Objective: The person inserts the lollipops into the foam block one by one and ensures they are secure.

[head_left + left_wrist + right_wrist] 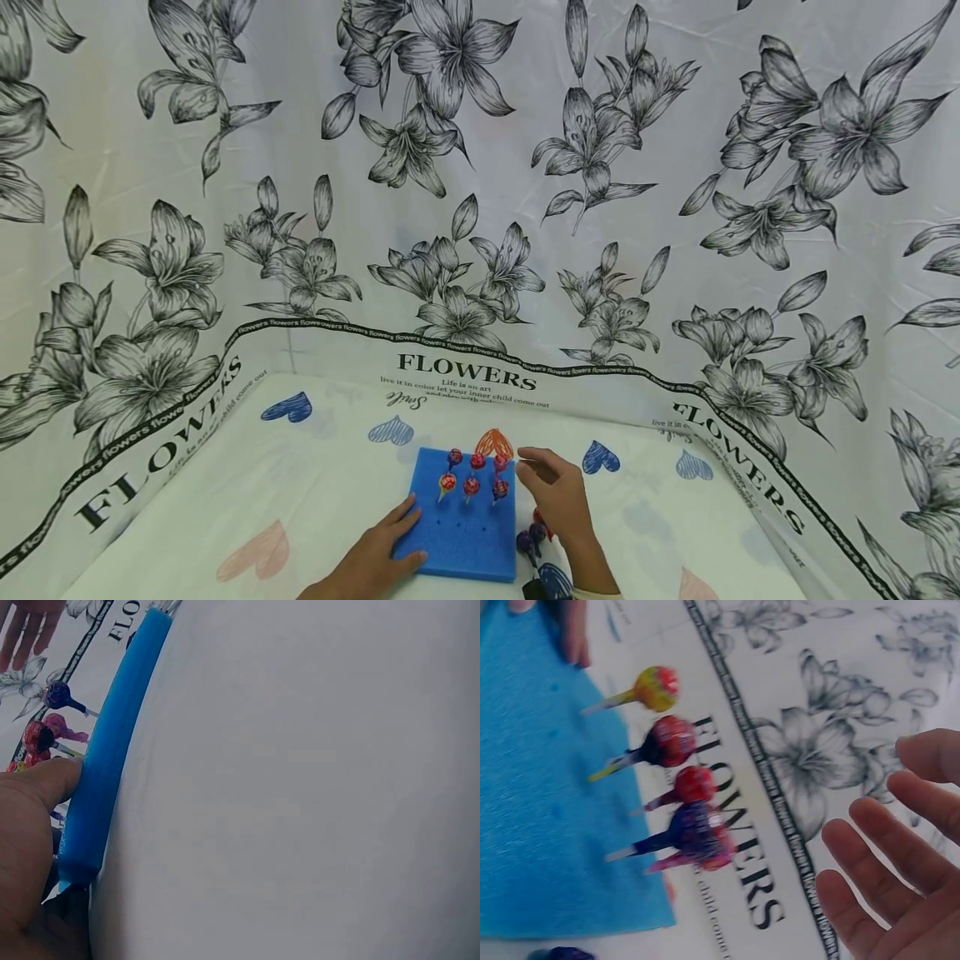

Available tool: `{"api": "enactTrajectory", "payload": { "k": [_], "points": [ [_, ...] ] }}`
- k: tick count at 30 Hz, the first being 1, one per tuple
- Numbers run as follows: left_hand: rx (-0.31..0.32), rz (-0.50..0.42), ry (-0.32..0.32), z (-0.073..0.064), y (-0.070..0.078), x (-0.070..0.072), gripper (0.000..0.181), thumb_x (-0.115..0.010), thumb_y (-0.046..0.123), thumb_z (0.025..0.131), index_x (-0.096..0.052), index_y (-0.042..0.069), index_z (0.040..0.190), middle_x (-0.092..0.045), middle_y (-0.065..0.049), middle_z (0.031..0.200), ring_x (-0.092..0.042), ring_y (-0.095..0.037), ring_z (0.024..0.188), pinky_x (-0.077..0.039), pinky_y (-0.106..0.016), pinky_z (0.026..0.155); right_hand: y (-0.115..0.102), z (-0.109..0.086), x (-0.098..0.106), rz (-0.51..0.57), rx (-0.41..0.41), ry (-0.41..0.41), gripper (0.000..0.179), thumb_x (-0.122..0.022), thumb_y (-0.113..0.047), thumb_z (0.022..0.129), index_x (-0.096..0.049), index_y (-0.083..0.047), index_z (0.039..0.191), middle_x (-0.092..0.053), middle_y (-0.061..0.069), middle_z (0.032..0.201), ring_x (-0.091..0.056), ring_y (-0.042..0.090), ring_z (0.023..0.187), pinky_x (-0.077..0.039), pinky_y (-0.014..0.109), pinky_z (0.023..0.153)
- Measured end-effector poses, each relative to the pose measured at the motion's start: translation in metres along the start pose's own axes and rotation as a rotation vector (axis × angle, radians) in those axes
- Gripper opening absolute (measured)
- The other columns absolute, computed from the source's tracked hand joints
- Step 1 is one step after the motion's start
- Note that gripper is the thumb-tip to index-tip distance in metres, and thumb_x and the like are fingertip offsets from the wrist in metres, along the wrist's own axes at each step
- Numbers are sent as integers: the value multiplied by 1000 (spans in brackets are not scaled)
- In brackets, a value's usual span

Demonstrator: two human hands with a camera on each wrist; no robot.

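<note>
A blue foam board (465, 554) lies on the white cloth, with several wrapped lollipops standing by their sticks in two rows on its far part. One of them is red and yellow (447, 482); another, at the far right, is pinkish red (501, 461). My left hand (371, 558) rests on the board's near left corner, fingers and thumb spread along its edge. My right hand (555, 496) hovers just right of the standing lollipops, its palm holding nothing in the right wrist view. Small holes show in the board's nearer half.
Loose lollipops (531, 537) lie on the cloth beside the board's right edge, partly behind my right forearm. Below them is a black object (534, 590), cut off by the frame. A flower-printed curtain (465, 275) rises behind the heart-patterned cloth (330, 475).
</note>
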State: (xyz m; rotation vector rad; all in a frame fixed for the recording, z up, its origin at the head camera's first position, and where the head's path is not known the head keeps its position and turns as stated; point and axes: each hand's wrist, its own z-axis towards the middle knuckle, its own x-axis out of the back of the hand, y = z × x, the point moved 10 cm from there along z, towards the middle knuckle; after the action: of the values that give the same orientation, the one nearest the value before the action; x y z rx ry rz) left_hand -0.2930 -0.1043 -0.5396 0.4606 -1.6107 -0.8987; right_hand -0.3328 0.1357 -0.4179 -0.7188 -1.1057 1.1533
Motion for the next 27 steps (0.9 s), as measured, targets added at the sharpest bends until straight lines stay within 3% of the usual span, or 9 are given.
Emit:
{"api": "enactTrajectory", "payload": {
  "k": [6, 13, 18, 27],
  "points": [
    [-3, 6, 6, 0, 1, 0, 78, -69, 49, 85, -47, 0, 141, -29, -17, 153, -29, -47, 134, -33, -65, 98, -27, -4, 19, 50, 74, 39, 27, -71, -22, 90, -70, -11, 115, -69, 3, 108, -66, 18, 99, -53, 30, 85],
    [-5, 4, 7, 0, -1, 0, 78, -69, 50, 85, -47, 0, 141, -29, -17, 154, -29, -48, 134, -33, -64, 98, -46, -10, 48, 16, 200, 136, 28, -71, -20, 90, -69, -8, 115, -68, 5, 110, -65, 19, 100, -52, 31, 86],
    [-12, 7, 9, 1, -1, 1, 78, -68, 50, 85, -46, 0, 141, -28, -17, 154, -29, -48, 134, -33, -64, 98, -31, -9, 62, 9, 171, 180, 29, -71, -17, 90, -69, -7, 117, -67, 10, 112, -65, 20, 100, -53, 27, 83],
    [-9, -1, -3, 1, -1, 0, 78, -68, 50, 86, -46, 0, 142, -29, -18, 153, -29, -48, 134, -34, -65, 98, 31, -6, 59, -11, -26, 195, 30, -72, -22, 89, -70, -8, 116, -68, 7, 113, -63, 20, 100, -51, 27, 84]
  ]
}}
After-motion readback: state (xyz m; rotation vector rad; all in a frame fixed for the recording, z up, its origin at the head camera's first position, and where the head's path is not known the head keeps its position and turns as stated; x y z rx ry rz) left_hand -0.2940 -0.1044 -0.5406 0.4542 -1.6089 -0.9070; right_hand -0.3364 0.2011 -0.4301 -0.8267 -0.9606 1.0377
